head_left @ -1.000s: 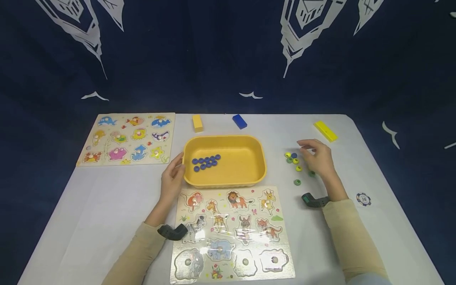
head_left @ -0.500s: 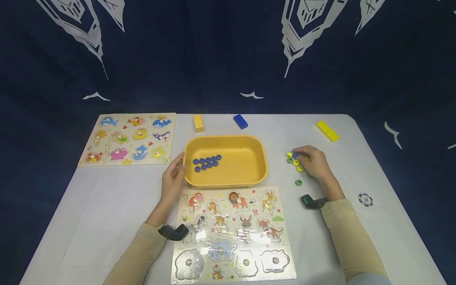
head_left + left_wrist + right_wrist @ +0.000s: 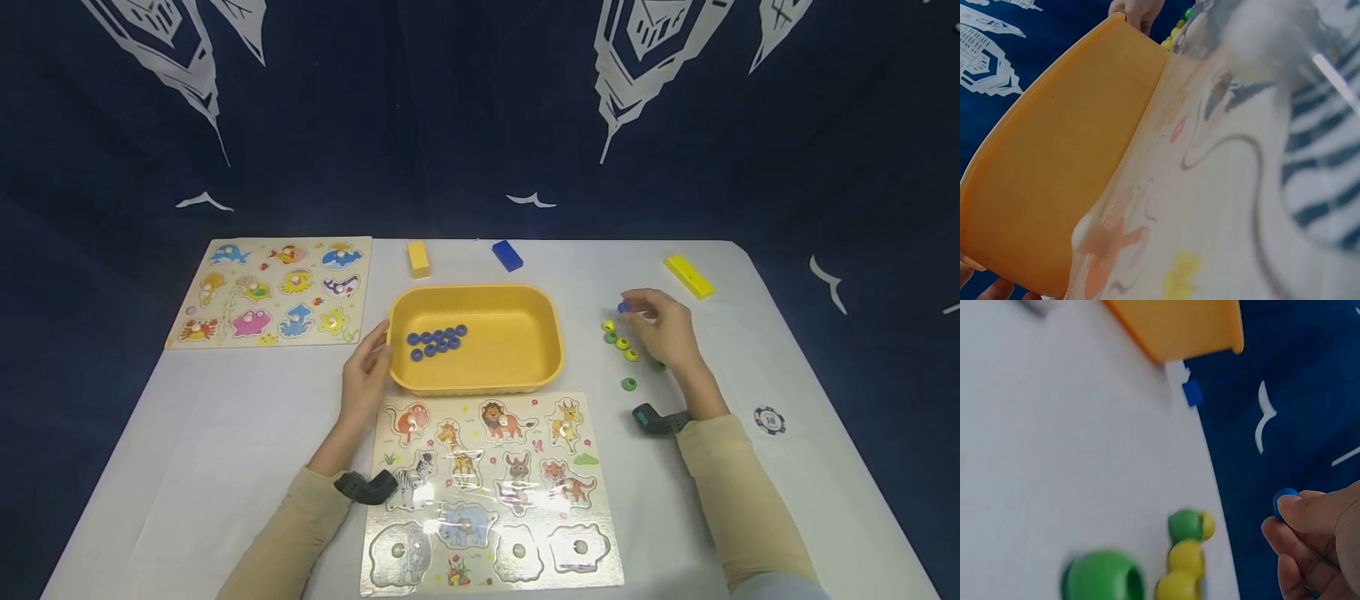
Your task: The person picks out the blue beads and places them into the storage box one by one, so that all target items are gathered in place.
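Note:
My right hand [image 3: 667,329] pinches a small blue bead [image 3: 1285,501] between thumb and fingertips, raised above the table in the right wrist view. Below that hand lie loose yellow beads [image 3: 622,342] and green beads [image 3: 628,384], several of them bunched together. My left hand [image 3: 365,379] rests against the left end of a yellow tray [image 3: 510,342], its fingers [image 3: 999,290] along the outer wall. Inside the tray, several blue beads [image 3: 441,335] sit in two rows toward the left, with bare tray floor to their right.
An animal knob puzzle [image 3: 491,492] lies in front of the tray, a sea-creature puzzle [image 3: 277,292] at the back left. Along the back are a light yellow block [image 3: 418,260], a blue block [image 3: 507,256] and a long yellow block [image 3: 689,277]. A poker chip [image 3: 769,421] lies right.
My right hand reached down to the blue bead in the cluster, took it between the fingertips and lifted it away toward the back. My left hand stays at the tray.

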Demonstrator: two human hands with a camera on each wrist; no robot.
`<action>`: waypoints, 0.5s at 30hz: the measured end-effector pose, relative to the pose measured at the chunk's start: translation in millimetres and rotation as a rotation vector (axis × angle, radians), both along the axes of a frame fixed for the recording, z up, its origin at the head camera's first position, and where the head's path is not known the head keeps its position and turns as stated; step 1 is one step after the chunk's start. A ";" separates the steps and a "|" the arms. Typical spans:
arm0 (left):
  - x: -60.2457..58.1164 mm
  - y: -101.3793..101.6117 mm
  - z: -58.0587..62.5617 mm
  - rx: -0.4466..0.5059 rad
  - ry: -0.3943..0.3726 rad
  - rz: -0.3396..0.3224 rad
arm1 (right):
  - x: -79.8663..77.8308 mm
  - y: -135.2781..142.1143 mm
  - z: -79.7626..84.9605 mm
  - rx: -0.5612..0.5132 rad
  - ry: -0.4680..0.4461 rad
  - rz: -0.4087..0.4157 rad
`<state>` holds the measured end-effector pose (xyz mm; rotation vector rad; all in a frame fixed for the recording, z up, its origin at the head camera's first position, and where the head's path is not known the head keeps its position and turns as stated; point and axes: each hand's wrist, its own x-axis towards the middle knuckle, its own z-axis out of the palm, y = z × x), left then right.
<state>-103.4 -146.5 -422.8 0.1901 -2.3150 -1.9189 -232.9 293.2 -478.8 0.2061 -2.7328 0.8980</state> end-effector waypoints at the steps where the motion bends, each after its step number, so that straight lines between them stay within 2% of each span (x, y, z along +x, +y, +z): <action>1: 0.1 0.0 0.0 0.000 -0.001 0.002 | -3.5 -1.0 -2.0 -0.008 0.025 0.009; 4: 0.0 0.0 0.7 0.001 -0.001 0.007 | -6.6 -12.3 2.9 -0.061 0.044 0.060; 8: -0.2 0.0 1.0 0.000 0.001 0.011 | 15.1 -54.8 49.3 -0.143 0.019 0.191; 11: -0.7 -0.1 0.5 0.002 -0.001 0.014 | 31.2 -89.6 79.7 -0.164 0.016 0.279; 15: -1.2 -0.2 -0.6 0.006 -0.002 0.015 | 33.1 -122.2 85.7 -0.153 0.026 0.361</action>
